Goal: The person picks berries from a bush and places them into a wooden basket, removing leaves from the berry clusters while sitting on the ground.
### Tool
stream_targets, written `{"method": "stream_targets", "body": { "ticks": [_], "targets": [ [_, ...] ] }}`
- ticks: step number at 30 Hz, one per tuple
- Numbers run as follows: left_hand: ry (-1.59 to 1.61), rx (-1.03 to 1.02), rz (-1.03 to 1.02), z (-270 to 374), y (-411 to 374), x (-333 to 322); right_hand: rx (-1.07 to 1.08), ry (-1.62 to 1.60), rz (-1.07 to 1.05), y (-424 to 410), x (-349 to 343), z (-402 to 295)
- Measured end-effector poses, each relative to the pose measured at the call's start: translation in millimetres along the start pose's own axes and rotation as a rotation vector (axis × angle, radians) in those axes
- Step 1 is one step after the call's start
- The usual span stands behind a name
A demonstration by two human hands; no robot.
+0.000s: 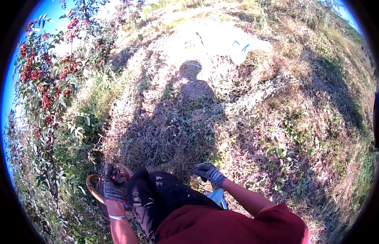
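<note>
My left hand, in a grey knit glove with a dark coated palm, is raised over a basket at my left side. Its fingers curl in, and small red berries show among them. The basket has a curved tan handle and a reddish load partly hidden by the hand and my leg. My right hand, gloved alike, hangs beside my right thigh with bent fingers. I see nothing in it, though its underside is hidden. Below that wrist a light-blue object shows, mostly covered by my body.
A shrub with red berry clusters and thorny-looking stems rises at the left. Dry grass and weeds cover the slope. Farther ahead, a glaring white bag or sheet with blue strips lies on the ground. My shadow falls forward.
</note>
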State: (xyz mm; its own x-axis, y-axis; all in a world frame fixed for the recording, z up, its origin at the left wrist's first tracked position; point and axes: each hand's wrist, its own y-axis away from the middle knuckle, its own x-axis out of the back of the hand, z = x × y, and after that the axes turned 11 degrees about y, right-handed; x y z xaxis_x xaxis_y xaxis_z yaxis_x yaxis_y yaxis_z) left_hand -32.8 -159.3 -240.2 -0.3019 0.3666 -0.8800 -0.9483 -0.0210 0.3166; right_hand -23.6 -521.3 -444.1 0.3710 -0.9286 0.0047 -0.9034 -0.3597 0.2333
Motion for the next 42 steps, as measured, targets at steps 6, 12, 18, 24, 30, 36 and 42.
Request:
{"method": "stream_targets", "body": {
  "ticks": [6,12,18,24,30,36,42],
  "targets": [
    [0.028,-0.049,0.057,31.8,-52.5,-26.7,-0.069,0.038,0.093,-9.9,44.9,-15.9],
    [0.542,0.195,-0.186,81.6,-46.5,-7.2,0.102,0.376,0.048,-60.6,49.9,-123.3],
    [0.379,-0.042,0.066,70.6,-5.7,2.6,0.222,0.994,-0.168,-76.7,47.7,-162.3],
    [-0.336,-0.090,-0.152,96.0,37.5,-9.0,0.052,1.573,-0.145,-48.7,61.1,-122.1],
    [-0.883,-0.538,-0.262,116.5,77.0,-108.5,0.456,0.899,-0.001,-40.8,-48.9,-259.1],
    [-1.347,-1.321,-0.238,165.7,77.6,-171.5,1.287,0.687,0.202,-77.3,-173.9,-438.9],
    [-1.958,-1.808,-0.267,172.4,42.2,-230.0,1.246,0.842,0.505,-165.6,-213.0,-508.4]
  ]
}}
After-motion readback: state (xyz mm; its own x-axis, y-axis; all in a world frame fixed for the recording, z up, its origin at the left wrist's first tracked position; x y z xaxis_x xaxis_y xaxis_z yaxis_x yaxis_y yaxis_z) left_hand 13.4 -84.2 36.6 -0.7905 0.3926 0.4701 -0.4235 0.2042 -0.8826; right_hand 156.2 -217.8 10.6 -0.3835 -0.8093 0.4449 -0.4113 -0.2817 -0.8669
